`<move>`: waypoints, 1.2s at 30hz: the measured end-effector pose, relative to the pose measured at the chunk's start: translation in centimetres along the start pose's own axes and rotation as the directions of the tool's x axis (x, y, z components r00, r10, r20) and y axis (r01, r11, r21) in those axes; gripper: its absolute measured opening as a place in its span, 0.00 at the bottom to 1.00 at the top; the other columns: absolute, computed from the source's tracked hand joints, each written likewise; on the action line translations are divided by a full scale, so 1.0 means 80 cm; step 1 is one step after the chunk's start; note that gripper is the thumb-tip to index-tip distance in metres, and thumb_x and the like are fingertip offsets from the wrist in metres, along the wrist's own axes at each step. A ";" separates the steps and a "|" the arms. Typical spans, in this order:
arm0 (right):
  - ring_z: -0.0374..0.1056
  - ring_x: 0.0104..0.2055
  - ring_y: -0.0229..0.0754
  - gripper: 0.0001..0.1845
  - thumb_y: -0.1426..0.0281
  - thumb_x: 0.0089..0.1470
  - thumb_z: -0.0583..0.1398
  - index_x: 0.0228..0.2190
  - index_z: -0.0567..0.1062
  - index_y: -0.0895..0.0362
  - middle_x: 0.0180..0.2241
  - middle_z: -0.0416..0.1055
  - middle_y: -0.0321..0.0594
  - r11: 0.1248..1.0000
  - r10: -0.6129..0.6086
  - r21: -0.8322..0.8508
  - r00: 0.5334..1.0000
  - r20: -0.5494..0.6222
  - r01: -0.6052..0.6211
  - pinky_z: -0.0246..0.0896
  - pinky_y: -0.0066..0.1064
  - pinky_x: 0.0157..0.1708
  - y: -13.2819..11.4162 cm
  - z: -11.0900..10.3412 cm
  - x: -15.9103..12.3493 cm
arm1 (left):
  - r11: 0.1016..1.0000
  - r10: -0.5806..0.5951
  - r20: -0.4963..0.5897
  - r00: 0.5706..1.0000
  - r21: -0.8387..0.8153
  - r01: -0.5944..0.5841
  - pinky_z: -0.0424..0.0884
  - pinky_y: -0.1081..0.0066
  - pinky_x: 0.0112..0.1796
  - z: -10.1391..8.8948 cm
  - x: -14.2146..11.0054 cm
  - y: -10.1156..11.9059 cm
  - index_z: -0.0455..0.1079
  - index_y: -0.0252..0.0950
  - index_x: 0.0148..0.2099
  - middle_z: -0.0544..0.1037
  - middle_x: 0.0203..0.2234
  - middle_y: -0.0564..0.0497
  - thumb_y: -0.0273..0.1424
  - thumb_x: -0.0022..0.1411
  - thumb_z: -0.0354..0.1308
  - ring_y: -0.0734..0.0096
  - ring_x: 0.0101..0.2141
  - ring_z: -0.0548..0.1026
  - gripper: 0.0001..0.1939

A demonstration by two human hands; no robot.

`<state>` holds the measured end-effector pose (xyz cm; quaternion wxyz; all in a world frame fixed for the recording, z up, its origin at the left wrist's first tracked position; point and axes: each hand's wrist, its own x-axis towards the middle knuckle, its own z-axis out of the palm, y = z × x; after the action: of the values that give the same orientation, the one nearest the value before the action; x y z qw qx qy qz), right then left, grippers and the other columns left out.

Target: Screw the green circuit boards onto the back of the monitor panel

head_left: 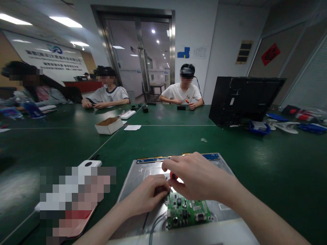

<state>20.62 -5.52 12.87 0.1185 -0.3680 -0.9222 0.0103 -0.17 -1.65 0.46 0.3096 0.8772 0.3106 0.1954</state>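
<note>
On a flat metal panel (133, 180) lies a green circuit board (189, 212) with chips and connectors. My right hand (196, 175) curls over the board's far left corner, its fingers closed around a screwdriver (173, 175) with a red-orange handle. The thin shaft slants down toward that corner. My left hand (150, 190) is closed in a pinch beside the shaft; what its fingertips grip is hidden. A narrow blue circuit strip (211, 156) runs along the panel's far edge. Grey cables (153, 226) curve beside the board's left side.
Left of the panel lie a white device (93, 164) and a pinkish, partly blurred item (84, 224). An open carton (108, 126) stands farther back. A black monitor (242, 98) and a blue tray (259, 127) are at the right. Several people sit across the green table (163, 139).
</note>
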 end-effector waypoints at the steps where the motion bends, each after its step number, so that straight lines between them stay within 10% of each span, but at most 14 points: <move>1: 0.67 0.30 0.38 0.07 0.72 0.60 0.57 0.41 0.69 0.56 0.39 0.76 0.39 0.999 -0.019 0.027 1.000 0.008 0.019 0.43 0.31 0.24 0.000 -0.001 -0.001 | 1.000 -0.004 -0.004 1.000 0.006 0.004 0.70 0.69 0.35 0.000 -0.001 0.000 0.74 0.35 0.37 0.78 0.30 0.50 0.27 0.65 0.54 0.65 0.33 0.74 0.07; 15: 0.65 0.26 0.37 0.14 0.60 0.65 0.58 0.30 0.73 0.55 0.26 0.76 0.36 0.997 0.053 -0.053 0.998 0.032 -0.051 0.37 0.31 0.22 0.002 0.002 0.005 | 1.000 0.022 -0.008 1.000 0.009 -0.022 0.68 0.68 0.37 -0.002 0.002 0.000 0.73 0.36 0.37 0.79 0.33 0.49 0.25 0.63 0.54 0.65 0.34 0.74 0.07; 36: 0.67 0.26 0.37 0.06 0.67 0.62 0.58 0.34 0.72 0.56 0.29 0.77 0.37 0.996 0.053 -0.069 0.999 -0.006 -0.053 0.36 0.32 0.22 0.003 0.003 0.004 | 0.999 0.003 0.005 1.000 -0.037 -0.002 0.68 0.70 0.34 -0.002 0.000 0.002 0.74 0.35 0.39 0.78 0.33 0.49 0.25 0.64 0.54 0.66 0.32 0.74 0.07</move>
<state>20.46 -5.12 12.69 0.1072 -0.3963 -0.9116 -0.0194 -0.20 -1.65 0.68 0.3262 0.8723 0.3051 0.1991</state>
